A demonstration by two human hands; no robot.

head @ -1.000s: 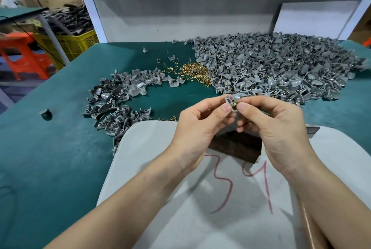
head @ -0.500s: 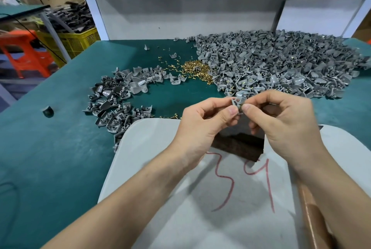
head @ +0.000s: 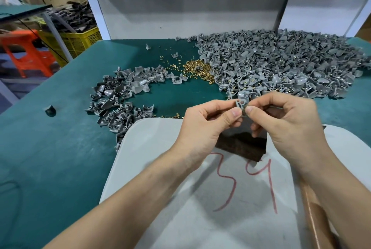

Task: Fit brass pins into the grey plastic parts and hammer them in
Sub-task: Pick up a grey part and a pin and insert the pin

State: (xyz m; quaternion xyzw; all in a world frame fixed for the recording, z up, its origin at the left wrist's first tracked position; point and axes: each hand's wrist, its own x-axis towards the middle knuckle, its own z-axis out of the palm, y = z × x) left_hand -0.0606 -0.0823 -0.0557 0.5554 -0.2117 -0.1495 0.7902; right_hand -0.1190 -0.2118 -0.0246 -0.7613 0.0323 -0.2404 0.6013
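Bright and even, lit from overhead. Soft shadows beneath both forearms [head: 140, 198] across the white board [head: 152, 148]. Crisp at centre, down to the holes in the grey plastic part [head: 240, 104] pinched between left hand [head: 202, 128] and right hand [head: 291, 126]. Mild sheen on the heap of grey parts [head: 281, 64]. Fisheye bowing along the teal tabletop [head: 50, 158] edges; dimmer and softer around the orange stool [head: 20, 35].

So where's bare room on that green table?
Bare green mat lies left of the small pile, save one stray part. A smaller patch sits between that pile, the brass pins and the white board. The big pile crowds the back right.
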